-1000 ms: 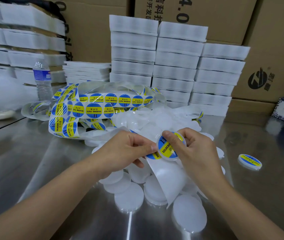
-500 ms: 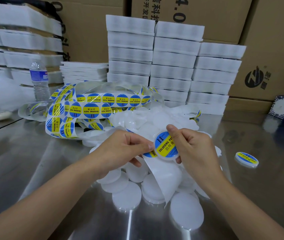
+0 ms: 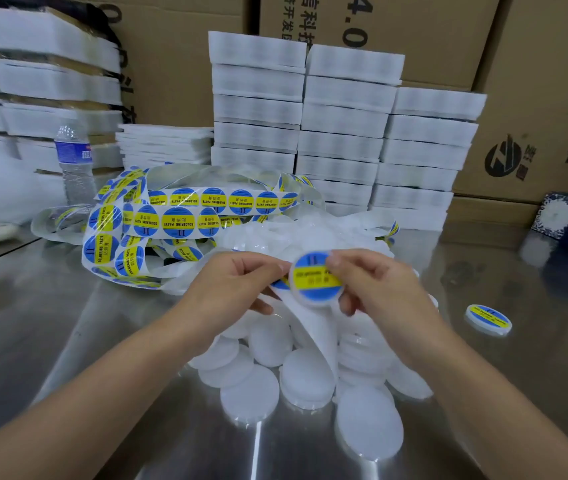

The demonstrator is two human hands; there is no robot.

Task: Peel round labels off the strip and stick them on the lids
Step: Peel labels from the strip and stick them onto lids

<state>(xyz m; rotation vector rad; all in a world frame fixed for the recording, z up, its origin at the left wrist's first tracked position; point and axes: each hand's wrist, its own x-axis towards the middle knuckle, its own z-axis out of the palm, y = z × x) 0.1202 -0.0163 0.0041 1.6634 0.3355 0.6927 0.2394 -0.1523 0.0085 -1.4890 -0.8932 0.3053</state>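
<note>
The fingers [image 3: 336, 261] of the right hand [image 3: 389, 289] curl round a white lid [image 3: 317, 299]. The thumb lies across the blue and yellow round label [image 3: 313, 280] on its top, and the other fingertips show under its rim. Just beside it, the left hand [image 3: 237, 289] pinches the label strip [image 3: 178, 220] between thumb and forefinger where the strip meets the lid. A bare white tail of backing paper [image 3: 310, 330] hangs down from that pinch. Under both hands a pile of plain white lids [image 3: 306, 375] spreads over the shiny steel desk [image 3: 68, 341], some overlapping. One labelled lid [image 3: 488, 319] lies flat by itself, well apart to the right. Behind the hands the rest of the strip sits in loose loops and tangles, its blue and yellow circles facing all ways. A clear water bottle [image 3: 74, 161] stands upright to the left of the loops. Along the back of the desk rise stacks of white trays [image 3: 341, 133], with more white stacks [image 3: 33, 81] at far left. Brown cardboard boxes [image 3: 535, 98] printed in black wall off the room behind them. A small box with a blue and white pattern [image 3: 559, 213] sits at far right.
</note>
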